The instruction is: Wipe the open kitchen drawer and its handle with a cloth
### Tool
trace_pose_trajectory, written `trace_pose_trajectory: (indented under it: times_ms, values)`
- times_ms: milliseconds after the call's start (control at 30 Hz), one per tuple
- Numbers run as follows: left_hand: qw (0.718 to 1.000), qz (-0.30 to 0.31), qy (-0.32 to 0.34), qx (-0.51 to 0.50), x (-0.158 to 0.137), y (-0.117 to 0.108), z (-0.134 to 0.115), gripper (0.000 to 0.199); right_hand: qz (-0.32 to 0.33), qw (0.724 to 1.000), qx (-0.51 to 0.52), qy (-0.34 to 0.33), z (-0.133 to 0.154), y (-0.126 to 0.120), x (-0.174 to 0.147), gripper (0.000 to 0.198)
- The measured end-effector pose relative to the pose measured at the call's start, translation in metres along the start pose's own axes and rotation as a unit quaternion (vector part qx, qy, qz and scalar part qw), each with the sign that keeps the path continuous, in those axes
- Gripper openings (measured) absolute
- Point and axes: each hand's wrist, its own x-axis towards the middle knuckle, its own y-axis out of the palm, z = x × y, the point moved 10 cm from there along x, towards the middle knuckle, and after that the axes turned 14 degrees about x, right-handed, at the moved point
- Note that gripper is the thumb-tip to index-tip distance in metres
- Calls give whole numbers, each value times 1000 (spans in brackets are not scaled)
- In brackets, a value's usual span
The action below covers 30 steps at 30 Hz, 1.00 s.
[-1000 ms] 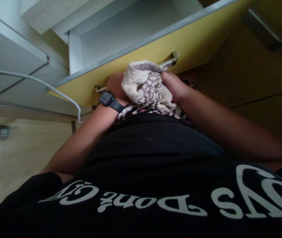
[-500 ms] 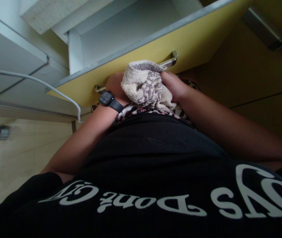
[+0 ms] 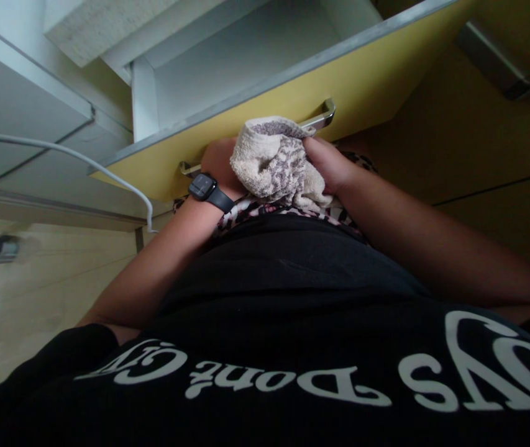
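Note:
A crumpled beige and grey-brown terry towel (image 3: 278, 161) is bunched up in front of my waist, close to the drawer front. My right hand (image 3: 327, 162) grips its right side, with the thumb showing along the edge and the other fingers hidden beneath. My left hand (image 3: 220, 161) is at the towel's left side, below a black watch (image 3: 204, 187) on the wrist. The cloth covers most of its fingers, so their hold cannot be made out. Just beyond the towel is the metal handle (image 3: 323, 117) of the yellow drawer front, which the cloth partly hides.
The yellow-fronted drawer (image 3: 376, 81) stands pulled out, its pale inside showing. A pale countertop edge (image 3: 82, 40) juts above it at upper left. A white cable (image 3: 106, 166) curves down at left beside tiled wall. Another metal handle (image 3: 493, 59) is at upper right.
Almost nothing differs. The whole view has shifted very slightly, while both hands and the towel keep the same pose.

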Motion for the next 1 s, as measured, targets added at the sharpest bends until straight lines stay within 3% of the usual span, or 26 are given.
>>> trace_pose_trajectory:
  times_ms: [367, 700, 1000]
  values:
    - [997, -54, -44, 29, 3, -4, 7, 45, 15, 999, 35, -34, 6, 3, -1, 42]
    - [998, -39, -41, 37, -1, -5, 6, 44, 13, 999, 30, -20, 4, 2, 0, 41]
    - [999, -32, -12, 24, 1, -3, 1, 34, 5, 999, -24, -24, 1, -4, 3, 55]
